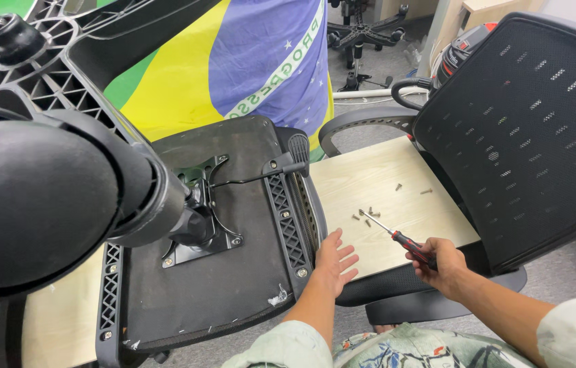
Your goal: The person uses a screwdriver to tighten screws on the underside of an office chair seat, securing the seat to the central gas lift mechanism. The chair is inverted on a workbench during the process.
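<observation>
An upturned black office chair seat (233,272) lies on a pale wooden board (376,177), its metal tilt plate (199,232) facing up. My left hand (334,262) rests open and flat at the seat's right edge, fingers on the board. My right hand (438,262) grips a screwdriver (397,235) with a red and black handle, its tip pointing up-left at several small screws (366,217) lying loose on the board. A few more screws (410,189) lie farther back.
The chair's star base with a castor (8,37) looms at the upper left, very close to the camera. A black mesh backrest (526,129) stands at the right. A green, yellow and blue flag (233,61) hangs behind. Another chair base (363,31) sits on the grey floor.
</observation>
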